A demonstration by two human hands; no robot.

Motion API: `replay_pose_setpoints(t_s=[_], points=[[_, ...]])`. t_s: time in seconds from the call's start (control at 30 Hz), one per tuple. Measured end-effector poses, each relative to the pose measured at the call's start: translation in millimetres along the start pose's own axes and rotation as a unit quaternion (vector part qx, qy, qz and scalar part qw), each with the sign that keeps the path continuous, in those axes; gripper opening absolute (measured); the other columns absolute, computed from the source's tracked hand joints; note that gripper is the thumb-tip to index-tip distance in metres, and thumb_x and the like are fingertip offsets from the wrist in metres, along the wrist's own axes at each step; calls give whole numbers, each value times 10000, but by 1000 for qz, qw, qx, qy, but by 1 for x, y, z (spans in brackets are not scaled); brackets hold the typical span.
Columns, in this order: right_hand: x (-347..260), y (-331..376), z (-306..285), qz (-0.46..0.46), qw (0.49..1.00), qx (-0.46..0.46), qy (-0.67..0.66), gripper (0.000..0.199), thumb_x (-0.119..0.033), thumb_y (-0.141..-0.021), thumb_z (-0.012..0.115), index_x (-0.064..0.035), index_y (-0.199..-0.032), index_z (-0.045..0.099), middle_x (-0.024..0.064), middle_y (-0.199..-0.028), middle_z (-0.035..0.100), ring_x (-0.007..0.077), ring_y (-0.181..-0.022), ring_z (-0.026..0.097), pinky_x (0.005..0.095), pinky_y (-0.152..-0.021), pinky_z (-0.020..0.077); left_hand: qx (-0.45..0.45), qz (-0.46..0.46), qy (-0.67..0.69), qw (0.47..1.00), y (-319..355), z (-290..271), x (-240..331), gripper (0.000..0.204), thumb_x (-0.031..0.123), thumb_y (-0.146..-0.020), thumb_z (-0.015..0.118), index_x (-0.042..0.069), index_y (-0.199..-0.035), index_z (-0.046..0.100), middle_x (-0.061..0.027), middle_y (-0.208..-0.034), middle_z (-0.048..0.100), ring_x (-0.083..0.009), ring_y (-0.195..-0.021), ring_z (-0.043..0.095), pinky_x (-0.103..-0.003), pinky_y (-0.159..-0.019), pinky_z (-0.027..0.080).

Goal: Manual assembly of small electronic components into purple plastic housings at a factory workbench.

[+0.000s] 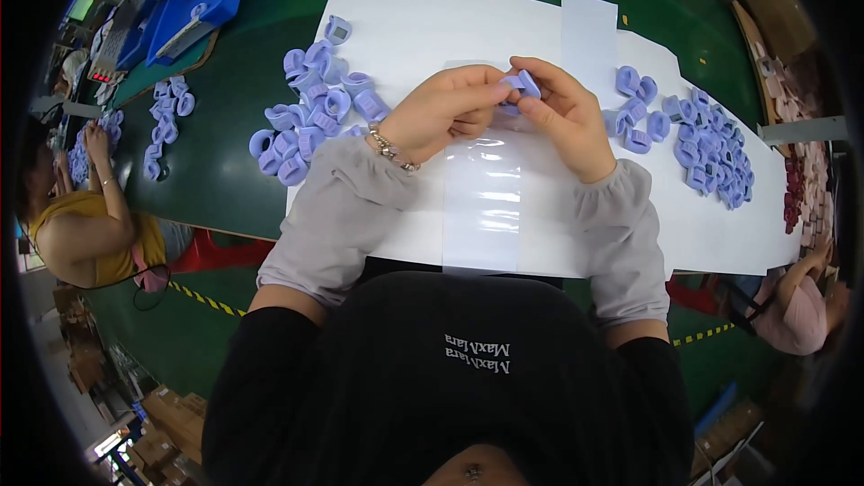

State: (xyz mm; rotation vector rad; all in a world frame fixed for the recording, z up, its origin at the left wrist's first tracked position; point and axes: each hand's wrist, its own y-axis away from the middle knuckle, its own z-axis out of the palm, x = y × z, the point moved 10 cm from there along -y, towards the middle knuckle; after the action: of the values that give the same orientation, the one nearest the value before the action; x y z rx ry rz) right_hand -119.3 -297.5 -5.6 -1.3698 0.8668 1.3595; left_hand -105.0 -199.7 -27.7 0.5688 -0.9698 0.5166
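Note:
Over the middle of the white sheet, a small lavender curled band (529, 84), shaped like a child's watch, is held between both my hands. My left hand (450, 108), with a bracelet at the wrist, pinches its left side between thumb and fingers. My right hand (567, 117) grips its right side, thumb below and forefinger above. Fingers hide part of the band. To the left of my hands lies a loose heap of similar lavender bands (310, 112); one at its far end shows a grey square face. Beneath my hands runs a shiny clear plastic strip (482, 198).
White sheets (405, 22) cover the green table (234, 153). On the right lie a small group (637, 99) and a larger pile of bands (715, 148). Blue trays (202, 4) stand far left. Co-workers sit at left (90, 225) and right (801, 315).

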Motion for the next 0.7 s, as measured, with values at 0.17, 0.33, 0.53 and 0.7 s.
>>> replay_pose_setpoints(t_s=[0.17,0.33,0.53,0.7], points=[[-9,-4,3,-24,999,6,-27,459,-21,-866,629,29,-1295,475,83,-1162,553,154,-1060,539,264,-888,449,-106,31,185,977,-1,9,-4,236,189,-922,572,30,-1094,540,38,-645,438,-39,-521,348,-207,-500,278],[9,0,-21,21,992,111,57,451,4,-855,636,38,-1279,485,77,-1121,547,143,-984,567,244,-847,468,92,268,-318,905,8,2,34,322,64,-876,616,18,-1171,497,-47,-859,532,-80,-722,513,-220,-645,424],[-4,0,-6,-70,986,95,115,454,21,-857,620,50,-1288,482,74,-1143,521,125,-942,554,240,-819,471,103,251,-265,926,0,-5,20,267,92,-889,606,-12,-1131,562,-49,-934,639,-99,-790,598,-229,-713,483],[-13,2,-4,-81,973,61,206,493,-15,-840,638,9,-1311,496,70,-1139,506,128,-948,506,245,-821,434,59,195,-219,954,-6,-14,7,276,109,-922,577,-12,-1170,579,-51,-992,655,-91,-844,607,-225,-759,490]])
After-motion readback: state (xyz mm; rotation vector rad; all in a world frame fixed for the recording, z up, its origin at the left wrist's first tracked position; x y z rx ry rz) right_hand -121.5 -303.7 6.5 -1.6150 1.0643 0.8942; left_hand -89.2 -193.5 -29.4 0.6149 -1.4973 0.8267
